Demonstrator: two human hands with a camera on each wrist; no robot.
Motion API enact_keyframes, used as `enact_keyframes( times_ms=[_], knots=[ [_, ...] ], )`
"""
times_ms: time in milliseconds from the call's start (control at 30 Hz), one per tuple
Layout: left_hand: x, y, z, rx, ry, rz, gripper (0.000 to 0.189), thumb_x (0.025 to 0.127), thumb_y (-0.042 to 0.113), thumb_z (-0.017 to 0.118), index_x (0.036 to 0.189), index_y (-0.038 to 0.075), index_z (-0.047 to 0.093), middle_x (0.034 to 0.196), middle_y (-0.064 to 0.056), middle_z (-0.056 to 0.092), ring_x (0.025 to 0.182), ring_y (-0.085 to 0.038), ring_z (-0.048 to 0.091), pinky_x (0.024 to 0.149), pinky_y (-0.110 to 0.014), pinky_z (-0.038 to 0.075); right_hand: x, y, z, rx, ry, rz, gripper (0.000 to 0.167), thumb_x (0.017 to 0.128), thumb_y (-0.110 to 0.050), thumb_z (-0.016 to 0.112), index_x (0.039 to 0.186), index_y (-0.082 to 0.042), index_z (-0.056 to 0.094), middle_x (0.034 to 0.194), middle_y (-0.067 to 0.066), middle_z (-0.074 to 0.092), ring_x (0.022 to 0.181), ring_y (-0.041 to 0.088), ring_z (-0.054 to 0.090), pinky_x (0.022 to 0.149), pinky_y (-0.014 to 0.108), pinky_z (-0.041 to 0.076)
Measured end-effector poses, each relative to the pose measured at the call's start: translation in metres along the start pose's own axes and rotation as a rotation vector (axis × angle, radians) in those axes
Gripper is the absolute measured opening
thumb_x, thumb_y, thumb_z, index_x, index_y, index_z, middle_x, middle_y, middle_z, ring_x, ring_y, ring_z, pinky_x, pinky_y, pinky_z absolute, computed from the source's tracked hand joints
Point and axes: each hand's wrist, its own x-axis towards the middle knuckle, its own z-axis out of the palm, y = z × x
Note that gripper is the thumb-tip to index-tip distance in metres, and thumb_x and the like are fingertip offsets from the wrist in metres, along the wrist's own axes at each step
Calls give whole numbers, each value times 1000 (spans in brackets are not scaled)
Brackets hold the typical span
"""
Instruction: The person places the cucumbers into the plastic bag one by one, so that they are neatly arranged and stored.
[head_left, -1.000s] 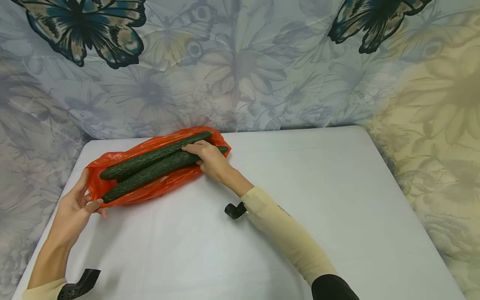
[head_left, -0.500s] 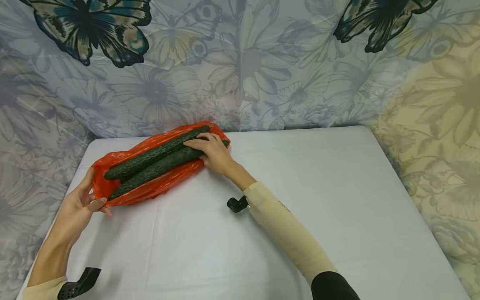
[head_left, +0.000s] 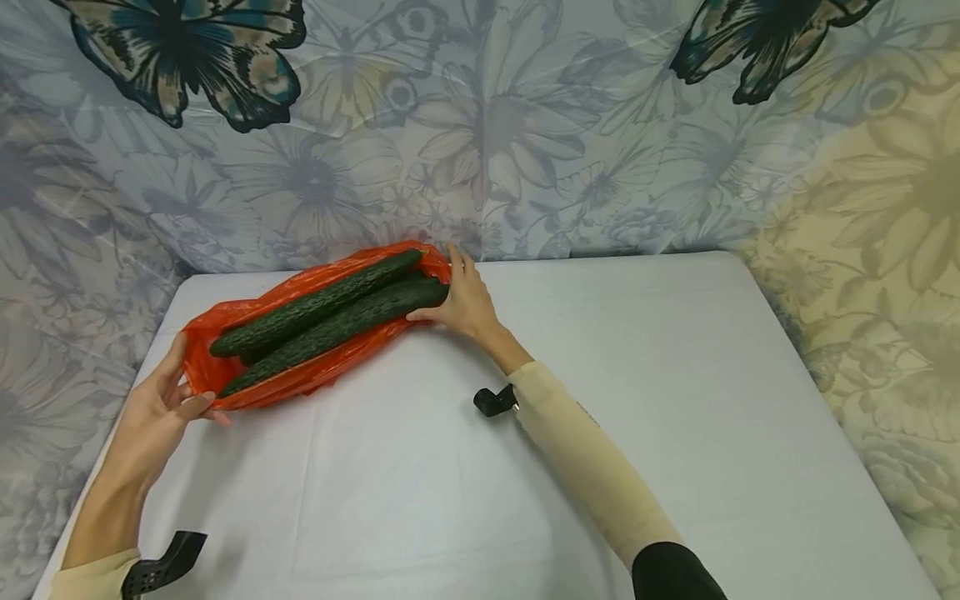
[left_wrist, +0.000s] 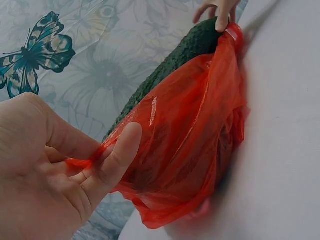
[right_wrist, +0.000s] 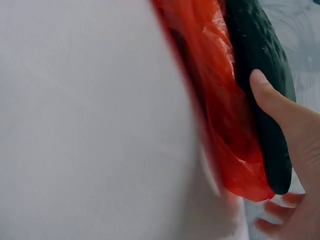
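Observation:
A red-orange plastic bag [head_left: 330,372] lies slantwise at the left back of the white table, its long mouth gaping upward. Side by side in it are dark green, bumpy cucumbers, a rear one [head_left: 315,308] and a front one [head_left: 345,327]. My left hand [head_left: 150,417] pinches the bag's left edge between thumb and fingers, with the film [left_wrist: 180,130] stretched away from the grip. At the other end is my right hand [head_left: 467,296], fingers extended beyond the bag's end. Its thumb lies along the front cucumber [right_wrist: 265,60] in the right wrist view.
The white-covered table [head_left: 600,400] reaches toward me and to the right. Patterned cloth [head_left: 525,150] with flowers and butterflies hangs behind and at both sides. A black wrist mount [head_left: 495,402] juts from the right sleeve, another [head_left: 168,567] from the left.
My right hand has slid off the top of the cucumbers to the bag's right end, its fingers straightening. The left hand keeps its pinch on the bag. The head view has shifted slightly.

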Motion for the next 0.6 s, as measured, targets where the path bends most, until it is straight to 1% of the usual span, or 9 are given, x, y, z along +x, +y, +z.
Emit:
enact_keyframes(
  times_ms=[33,100,200,300,433,467,533,600],
  knots=[
    [0,0,0,-12,-1,3,82,96,-14,44,157,14,-3,163,7,-9,64,-18,68,79,-10,49,1,1,1,51,-29,27,129,66,-58,85,158,-14,6,156,18,25,136,36,39,104,52,42],
    [0,0,0,-56,-4,9,82,94,-16,44,156,11,-2,163,7,-9,64,-19,67,74,-14,53,3,3,2,141,-74,54,131,67,-52,87,159,-14,1,157,19,25,136,37,40,103,51,43],
    [0,-1,0,-63,-7,10,82,94,-17,44,156,11,-3,163,7,-9,63,-19,68,73,-15,54,3,4,2,224,-98,48,131,68,-44,89,158,-12,0,156,22,29,136,37,41,105,51,42],
    [1,-1,-2,-38,-4,-1,82,95,-14,45,156,12,-3,163,8,-10,64,-20,68,78,-11,51,4,2,0,228,-91,36,128,67,-44,89,158,-12,6,156,19,31,138,34,38,109,49,39],
    [1,-2,-3,-36,-1,-1,82,95,-14,45,156,12,-4,163,8,-11,65,-20,68,77,-12,52,4,-1,-5,200,-91,46,120,67,-45,89,157,-11,17,155,15,35,139,31,38,111,46,37],
    [1,-2,-3,-39,1,2,82,95,-15,45,156,11,-4,163,7,-11,65,-19,68,78,-12,51,4,-2,-7,213,-91,47,117,68,-44,89,156,-10,20,153,15,39,138,30,40,110,46,37],
    [1,-2,-3,-51,1,10,82,95,-16,43,156,11,-4,163,7,-11,65,-19,68,77,-12,52,4,-1,-11,263,-92,59,107,70,-37,89,154,-10,28,143,16,49,130,29,48,107,43,41],
    [1,-1,-3,-54,3,13,82,95,-16,43,156,11,-5,163,7,-12,64,-19,67,78,-12,51,3,0,-17,329,-79,63,95,72,-27,89,150,-10,38,132,16,58,120,29,55,101,43,46]
  ],
)
